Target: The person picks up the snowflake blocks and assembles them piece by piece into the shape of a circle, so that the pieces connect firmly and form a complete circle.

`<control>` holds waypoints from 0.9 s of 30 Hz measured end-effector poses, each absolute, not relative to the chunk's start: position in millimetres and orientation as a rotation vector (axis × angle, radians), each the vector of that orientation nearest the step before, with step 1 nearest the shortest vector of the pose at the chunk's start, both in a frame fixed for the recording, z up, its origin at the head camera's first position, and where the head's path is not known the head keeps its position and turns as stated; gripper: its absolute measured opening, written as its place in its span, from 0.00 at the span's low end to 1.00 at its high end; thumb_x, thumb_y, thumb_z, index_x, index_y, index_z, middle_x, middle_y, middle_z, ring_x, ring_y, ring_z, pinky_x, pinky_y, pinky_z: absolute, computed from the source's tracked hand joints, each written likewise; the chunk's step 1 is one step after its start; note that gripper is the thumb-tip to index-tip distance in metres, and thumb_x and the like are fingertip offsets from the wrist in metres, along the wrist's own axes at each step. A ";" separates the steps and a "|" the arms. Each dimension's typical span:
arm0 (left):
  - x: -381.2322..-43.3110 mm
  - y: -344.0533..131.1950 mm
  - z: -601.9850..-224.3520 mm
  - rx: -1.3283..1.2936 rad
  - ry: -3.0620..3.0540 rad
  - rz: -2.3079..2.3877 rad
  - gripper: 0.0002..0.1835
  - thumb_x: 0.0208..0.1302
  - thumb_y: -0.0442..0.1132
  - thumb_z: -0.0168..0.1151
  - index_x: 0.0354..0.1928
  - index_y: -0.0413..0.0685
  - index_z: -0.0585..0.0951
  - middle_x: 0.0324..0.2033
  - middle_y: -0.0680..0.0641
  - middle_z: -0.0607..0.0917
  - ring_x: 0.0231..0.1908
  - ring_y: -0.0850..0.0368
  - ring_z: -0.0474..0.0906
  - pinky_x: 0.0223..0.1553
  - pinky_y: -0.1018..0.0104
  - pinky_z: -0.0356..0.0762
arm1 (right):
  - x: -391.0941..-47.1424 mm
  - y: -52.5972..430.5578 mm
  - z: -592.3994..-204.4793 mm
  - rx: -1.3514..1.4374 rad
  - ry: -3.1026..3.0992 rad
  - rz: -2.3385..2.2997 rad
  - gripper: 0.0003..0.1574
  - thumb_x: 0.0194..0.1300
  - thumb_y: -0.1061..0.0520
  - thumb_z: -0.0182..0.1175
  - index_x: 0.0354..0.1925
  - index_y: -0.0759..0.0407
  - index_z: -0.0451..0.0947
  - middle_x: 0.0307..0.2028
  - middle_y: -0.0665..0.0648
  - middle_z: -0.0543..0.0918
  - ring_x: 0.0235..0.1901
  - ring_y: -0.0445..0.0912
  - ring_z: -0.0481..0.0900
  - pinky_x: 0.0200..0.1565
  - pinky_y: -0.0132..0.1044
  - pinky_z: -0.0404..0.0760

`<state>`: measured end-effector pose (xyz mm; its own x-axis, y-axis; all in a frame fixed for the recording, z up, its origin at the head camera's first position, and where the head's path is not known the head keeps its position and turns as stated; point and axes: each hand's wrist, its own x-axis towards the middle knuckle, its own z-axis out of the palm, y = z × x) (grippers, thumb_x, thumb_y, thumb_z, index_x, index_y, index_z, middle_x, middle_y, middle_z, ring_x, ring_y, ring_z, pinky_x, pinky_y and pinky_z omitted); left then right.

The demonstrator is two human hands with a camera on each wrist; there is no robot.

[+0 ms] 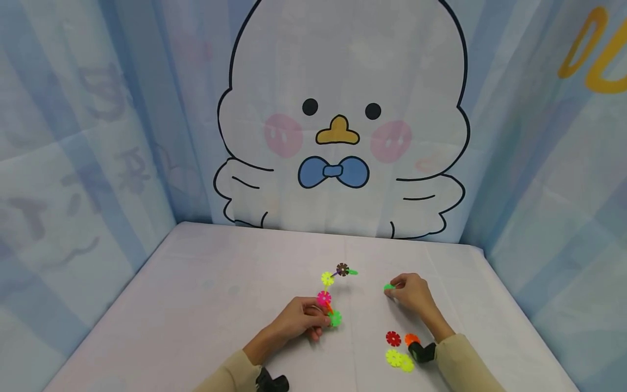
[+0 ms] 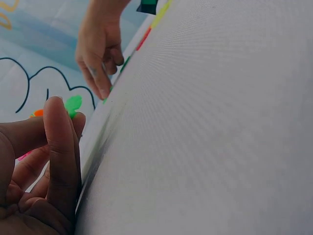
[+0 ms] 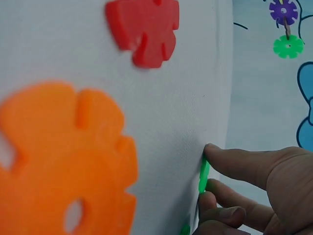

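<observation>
My left hand [image 1: 300, 318] holds a chain of slotted plastic flower discs, pinching it near its lower end at a green disc [image 1: 335, 318]. From there the chain rises through an orange piece, a pink disc [image 1: 324, 298], a yellow disc [image 1: 327, 279] and a brown disc [image 1: 342, 269]. In the right wrist view a purple disc [image 3: 283, 11] and a green end disc [image 3: 288, 46] show at its far end. My right hand [image 1: 413, 294] pinches a separate loose green disc [image 3: 204, 175] between thumb and fingers, close over the table, apart from the chain.
Near my right wrist lie a red disc [image 1: 393, 338], an orange disc [image 1: 412, 339] and overlapping yellow discs [image 1: 394, 357]. Another green disc [image 3: 185, 229] lies below my right fingers. A printed curtain [image 1: 338, 207] stands behind the white table [image 1: 220, 272].
</observation>
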<state>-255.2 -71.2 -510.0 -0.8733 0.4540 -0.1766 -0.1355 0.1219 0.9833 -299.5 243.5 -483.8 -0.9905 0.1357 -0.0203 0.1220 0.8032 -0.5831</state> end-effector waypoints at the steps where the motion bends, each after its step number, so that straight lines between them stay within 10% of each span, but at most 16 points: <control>1: -255.1 -71.2 -509.8 0.309 1.970 1.801 0.09 0.67 0.33 0.72 0.46 0.39 0.85 0.26 0.53 0.86 0.22 0.63 0.80 0.26 0.73 0.83 | -300.0 243.7 -484.0 -0.222 -2.963 0.958 0.21 0.64 0.55 0.74 0.49 0.69 0.86 0.42 0.65 0.87 0.40 0.53 0.81 0.45 0.47 0.85; 27: -255.3 -70.4 -511.6 0.307 1.973 1.808 0.09 0.67 0.33 0.72 0.46 0.38 0.85 0.26 0.53 0.86 0.22 0.63 0.80 0.25 0.73 0.82 | -285.1 250.0 -483.0 -0.154 -2.933 1.020 0.17 0.66 0.58 0.73 0.51 0.60 0.83 0.38 0.61 0.86 0.34 0.50 0.79 0.35 0.36 0.79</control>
